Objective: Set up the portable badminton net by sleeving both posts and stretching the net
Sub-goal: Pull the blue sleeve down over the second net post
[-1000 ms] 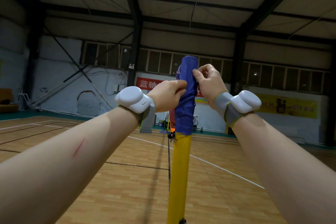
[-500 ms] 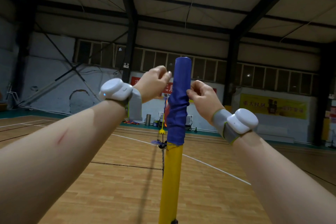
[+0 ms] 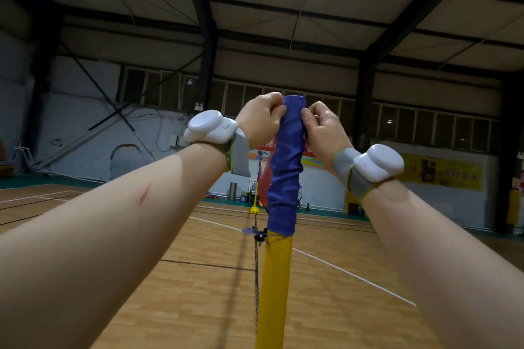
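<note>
Head view, angled up toward the roof beams. Saw a yellow post (image 3: 276,278) standing upright near the middle, foot cut off by the lower edge. Found a blue sleeve (image 3: 285,178) pulled over its upper part and capped over the tip, wrinkled and bunched along its length, lower hem stopping high above the floor with bare yellow below. Caught the left hand (image 3: 259,119) on the left side of the sleeve near the top, fingers curled, pinching the cloth. Caught the right hand (image 3: 323,129) opposite, thumb and fingertips nipping the cloth on the right side at much the same height. Noted both arms stretched forward and up, a white left wrist sensor (image 3: 209,126) strapped on by a grey band, and a matching right wrist sensor (image 3: 378,163). Noted a red scratch (image 3: 144,195) on the left forearm. Made out the net (image 3: 256,269) only as a thin dark edge hanging just left of the post, tied off in a frayed purple knot (image 3: 258,234) beside the sleeve's hem; could not tell how far stretched. Spotted beyond a wooden floor (image 3: 184,292) with a white line (image 3: 340,266), a small yellow base (image 3: 254,210) far down the court, and a yellow banner (image 3: 442,171) on the back wall.
</note>
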{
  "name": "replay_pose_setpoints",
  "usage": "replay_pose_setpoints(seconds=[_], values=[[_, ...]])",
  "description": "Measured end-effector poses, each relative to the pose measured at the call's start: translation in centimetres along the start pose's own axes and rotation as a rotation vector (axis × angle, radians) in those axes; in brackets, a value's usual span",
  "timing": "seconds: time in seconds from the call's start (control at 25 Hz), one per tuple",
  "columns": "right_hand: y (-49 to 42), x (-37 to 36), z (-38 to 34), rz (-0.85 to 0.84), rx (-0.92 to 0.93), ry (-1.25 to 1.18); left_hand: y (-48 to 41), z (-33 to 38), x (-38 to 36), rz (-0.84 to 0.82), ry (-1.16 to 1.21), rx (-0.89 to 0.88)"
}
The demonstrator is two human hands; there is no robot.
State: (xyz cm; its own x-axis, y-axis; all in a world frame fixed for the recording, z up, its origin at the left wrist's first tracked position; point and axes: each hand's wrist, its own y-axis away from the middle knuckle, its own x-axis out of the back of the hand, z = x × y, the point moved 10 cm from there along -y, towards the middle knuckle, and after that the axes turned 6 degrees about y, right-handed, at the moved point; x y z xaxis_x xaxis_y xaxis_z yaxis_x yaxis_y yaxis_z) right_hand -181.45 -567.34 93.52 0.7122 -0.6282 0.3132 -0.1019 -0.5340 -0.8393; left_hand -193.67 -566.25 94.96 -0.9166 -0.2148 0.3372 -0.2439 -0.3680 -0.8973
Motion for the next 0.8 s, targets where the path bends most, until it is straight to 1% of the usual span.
replay_pose_setpoints(seconds=[0.16,0.32,0.48,0.6,0.72,0.8], values=[[0.3,0.3,-1.0,0.045,0.112,0.08,0.4,0.4,-0.2,-0.067,-0.128,-0.087],[1.4,0.2,-0.6,-0.004,0.14,0.13,1.5,0.1,-1.2,-0.115,-0.13,-0.131],[3.4,-0.9,0.0,-0.091,0.14,0.141,3.5,-1.7,-2.3,-0.177,-0.069,-0.091],[5.1,-1.7,0.6,-0.153,0.12,0.155,5.3,-2.5,-3.0,-0.215,-0.08,-0.084],[6.1,-2.1,1.0,-0.197,0.098,0.131,5.9,-3.0,-3.1,-0.264,-0.04,-0.022],[5.9,-2.0,1.1,-0.216,0.089,0.119,4.8,-2.7,-2.2,-0.198,0.001,0.03]])
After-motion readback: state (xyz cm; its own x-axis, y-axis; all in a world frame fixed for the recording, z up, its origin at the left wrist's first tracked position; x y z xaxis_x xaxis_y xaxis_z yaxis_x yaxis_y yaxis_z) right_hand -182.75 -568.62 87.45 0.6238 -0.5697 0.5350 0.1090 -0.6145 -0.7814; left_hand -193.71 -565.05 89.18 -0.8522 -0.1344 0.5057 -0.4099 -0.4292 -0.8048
